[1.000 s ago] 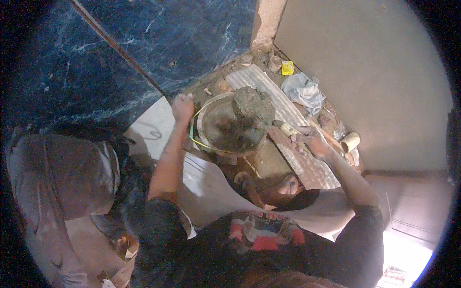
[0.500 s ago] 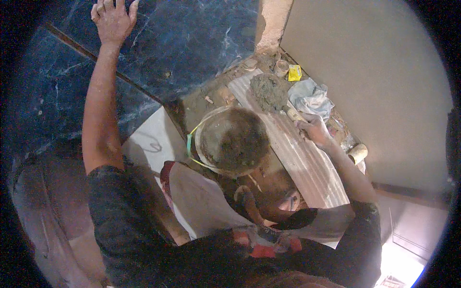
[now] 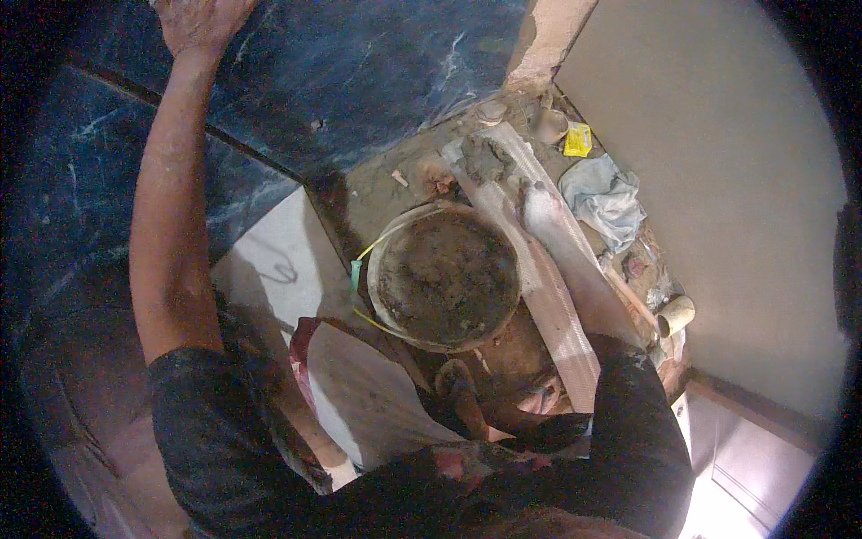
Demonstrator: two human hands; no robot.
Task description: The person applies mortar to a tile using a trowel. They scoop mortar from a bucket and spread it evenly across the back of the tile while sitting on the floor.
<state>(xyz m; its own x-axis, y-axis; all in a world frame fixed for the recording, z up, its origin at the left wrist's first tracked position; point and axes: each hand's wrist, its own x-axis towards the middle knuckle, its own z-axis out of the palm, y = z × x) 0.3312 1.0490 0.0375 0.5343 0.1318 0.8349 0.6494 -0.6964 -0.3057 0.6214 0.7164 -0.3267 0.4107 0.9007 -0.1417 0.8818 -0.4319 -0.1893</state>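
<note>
My left hand rests against a dark blue marbled slab, thumb stretched out, its fingertips cut off by the top edge. My right hand is closed round the handle of a trowel, most of which is hidden. It is over a long pale ribbed strip, beside a patch of wet grey mortar at the strip's far end. Left of the strip stands a round bucket holding grey mortar, with a yellow wire handle and green grip hanging at its side.
A crumpled pale blue-grey bag, a yellow packet and a small cup lie along the beige wall. A pale cylinder lies nearer me. A white panel is left of the bucket.
My right hand has moved left over the strip, its forearm now lying along it. The mortar clump there looks smaller. The view has shifted; my left hand stays on the slab.
</note>
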